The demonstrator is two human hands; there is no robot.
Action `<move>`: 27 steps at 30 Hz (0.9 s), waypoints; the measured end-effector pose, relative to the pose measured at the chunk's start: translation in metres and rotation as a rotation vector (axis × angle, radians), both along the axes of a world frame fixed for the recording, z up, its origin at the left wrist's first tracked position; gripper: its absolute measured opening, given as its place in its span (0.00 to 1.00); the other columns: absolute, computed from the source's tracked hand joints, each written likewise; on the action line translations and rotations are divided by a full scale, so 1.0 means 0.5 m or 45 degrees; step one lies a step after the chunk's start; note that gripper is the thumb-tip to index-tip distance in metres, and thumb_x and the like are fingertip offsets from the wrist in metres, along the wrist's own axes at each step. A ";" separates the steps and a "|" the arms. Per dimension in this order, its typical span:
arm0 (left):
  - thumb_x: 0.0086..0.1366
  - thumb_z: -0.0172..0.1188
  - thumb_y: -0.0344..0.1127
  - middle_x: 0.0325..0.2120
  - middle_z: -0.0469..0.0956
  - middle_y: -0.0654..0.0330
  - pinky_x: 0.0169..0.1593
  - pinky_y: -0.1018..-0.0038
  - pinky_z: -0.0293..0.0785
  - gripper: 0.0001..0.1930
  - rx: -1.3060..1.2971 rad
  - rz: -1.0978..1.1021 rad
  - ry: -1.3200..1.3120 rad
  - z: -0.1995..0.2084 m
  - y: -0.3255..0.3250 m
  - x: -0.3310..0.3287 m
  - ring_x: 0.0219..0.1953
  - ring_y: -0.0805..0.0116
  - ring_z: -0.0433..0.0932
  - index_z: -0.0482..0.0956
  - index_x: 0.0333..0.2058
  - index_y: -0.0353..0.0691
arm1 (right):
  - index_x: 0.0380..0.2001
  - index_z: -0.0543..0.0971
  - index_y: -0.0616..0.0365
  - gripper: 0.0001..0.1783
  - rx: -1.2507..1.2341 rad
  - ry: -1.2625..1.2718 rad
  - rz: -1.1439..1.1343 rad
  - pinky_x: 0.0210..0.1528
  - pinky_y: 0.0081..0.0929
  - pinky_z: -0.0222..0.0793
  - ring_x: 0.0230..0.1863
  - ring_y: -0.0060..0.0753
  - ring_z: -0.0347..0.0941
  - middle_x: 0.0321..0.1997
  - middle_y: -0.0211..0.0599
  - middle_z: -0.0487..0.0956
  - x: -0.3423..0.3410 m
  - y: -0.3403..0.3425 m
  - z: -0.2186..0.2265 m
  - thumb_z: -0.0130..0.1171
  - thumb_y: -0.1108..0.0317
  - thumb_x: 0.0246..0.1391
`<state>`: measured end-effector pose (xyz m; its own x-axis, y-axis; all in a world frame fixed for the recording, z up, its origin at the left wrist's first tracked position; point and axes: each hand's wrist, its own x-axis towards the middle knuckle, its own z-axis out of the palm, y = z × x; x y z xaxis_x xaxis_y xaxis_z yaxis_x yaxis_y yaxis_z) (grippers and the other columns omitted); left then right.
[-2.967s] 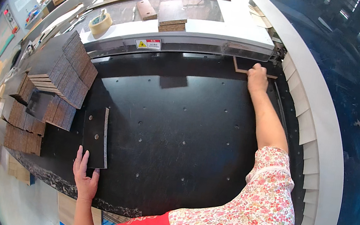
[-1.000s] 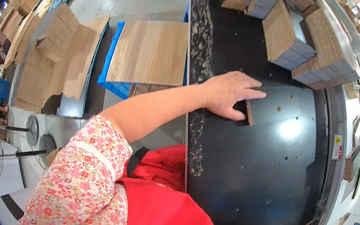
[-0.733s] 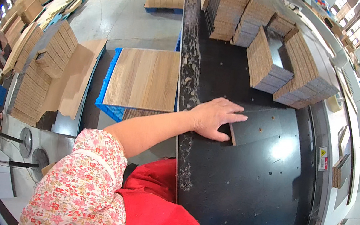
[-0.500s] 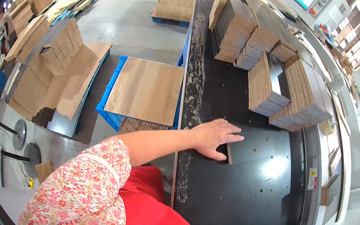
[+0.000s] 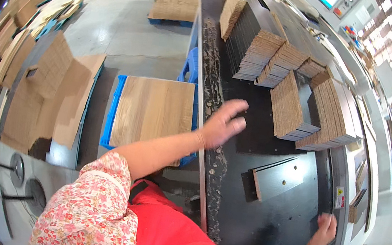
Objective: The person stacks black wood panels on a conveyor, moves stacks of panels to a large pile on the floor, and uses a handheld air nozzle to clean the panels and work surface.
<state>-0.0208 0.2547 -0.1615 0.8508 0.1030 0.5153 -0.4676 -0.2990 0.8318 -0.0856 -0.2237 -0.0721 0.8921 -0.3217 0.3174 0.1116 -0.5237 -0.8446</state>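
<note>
A grey-faced board with a few holes and a raw chipboard edge lies on the black worktop. My left hand hovers over the worktop's left side, up and left of the board. Its fingers are apart and nothing is in them. Toward the worktop's right edge is my right hand, a little beyond the board's lower right. Its fingers are curled in; whatever they may hold is hidden. Neither hand touches the board.
Stacks of cut chipboard panels stand at the worktop's far right. Left of the worktop, wood-grain boards rest on a blue crate. A metal rail with a warning label borders the right side. Farther left stands a panel stack.
My left hand has lifted off the board and moved up and left. My right hand has come up along the right edge from the lower corner. The view has shifted slightly.
</note>
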 end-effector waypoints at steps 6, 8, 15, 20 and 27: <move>0.71 0.46 0.51 0.64 0.59 0.43 0.68 0.69 0.53 0.35 -0.428 0.264 0.129 0.016 0.241 0.190 0.66 0.56 0.59 0.56 0.64 0.26 | 0.61 0.66 0.67 0.24 0.432 0.238 0.804 0.59 0.36 0.69 0.63 0.40 0.67 0.61 0.49 0.71 0.198 0.574 0.007 0.49 0.76 0.61; 0.71 0.45 0.53 0.66 0.56 0.45 0.68 0.69 0.52 0.38 -0.705 0.166 0.239 0.032 0.252 0.245 0.68 0.57 0.57 0.51 0.66 0.27 | 0.61 0.67 0.66 0.26 0.550 0.307 0.814 0.58 0.35 0.68 0.64 0.39 0.66 0.61 0.51 0.70 0.294 0.678 -0.043 0.50 0.77 0.59; 0.49 0.72 0.54 0.66 0.48 0.34 0.70 0.61 0.50 0.60 0.328 0.211 0.264 0.003 0.267 0.291 0.69 0.44 0.50 0.42 0.67 0.27 | 0.49 0.75 0.67 0.22 -0.187 0.097 0.474 0.53 0.40 0.68 0.51 0.54 0.75 0.47 0.59 0.78 0.480 0.858 -0.196 0.53 0.72 0.49; 0.41 0.76 0.53 0.66 0.48 0.32 0.68 0.58 0.53 0.65 0.635 0.469 0.355 0.034 0.269 0.322 0.68 0.39 0.52 0.41 0.67 0.25 | 0.53 0.72 0.63 0.26 -0.592 0.092 0.384 0.64 0.48 0.57 0.63 0.56 0.64 0.60 0.55 0.71 0.452 0.952 -0.205 0.51 0.73 0.48; 0.44 0.75 0.44 0.67 0.49 0.35 0.60 0.65 0.68 0.61 0.608 0.279 0.295 0.019 0.341 0.319 0.62 0.42 0.65 0.41 0.67 0.27 | 0.62 0.62 0.72 0.33 -0.505 0.129 0.580 0.68 0.40 0.56 0.66 0.57 0.61 0.66 0.59 0.64 0.409 0.960 -0.196 0.48 0.79 0.48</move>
